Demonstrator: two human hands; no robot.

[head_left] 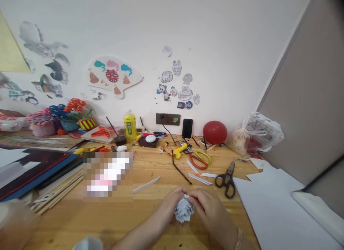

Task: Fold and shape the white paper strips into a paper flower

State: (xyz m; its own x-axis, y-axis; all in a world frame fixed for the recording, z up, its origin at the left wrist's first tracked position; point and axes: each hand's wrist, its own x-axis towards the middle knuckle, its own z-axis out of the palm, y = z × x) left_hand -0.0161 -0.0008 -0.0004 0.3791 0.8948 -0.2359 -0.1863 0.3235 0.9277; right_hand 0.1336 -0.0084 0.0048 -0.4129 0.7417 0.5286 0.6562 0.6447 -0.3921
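Note:
Between my two hands, low at the front of the table, is a white paper flower (184,209) made of many layered, pointed strips. My left hand (172,203) is closed around its left and far side. Fingers of my right hand (208,205) pinch its far right edge, close to the left fingertips. The flower's underside is hidden. Just beyond my hands lie cut white paper strips (200,179), with another strip (146,184) off to the left. Black-handled scissors (227,180) rest to the right of my right hand.
White paper sheets (274,207) cover the right side. Farther back are a yellow glue gun (179,150), red-and-yellow-handled scissors (200,159), a red balloon (215,132), a phone (187,128) and a yellow bottle (130,125). Wooden sticks (60,192) and a dark tablet-like board (29,167) lie left.

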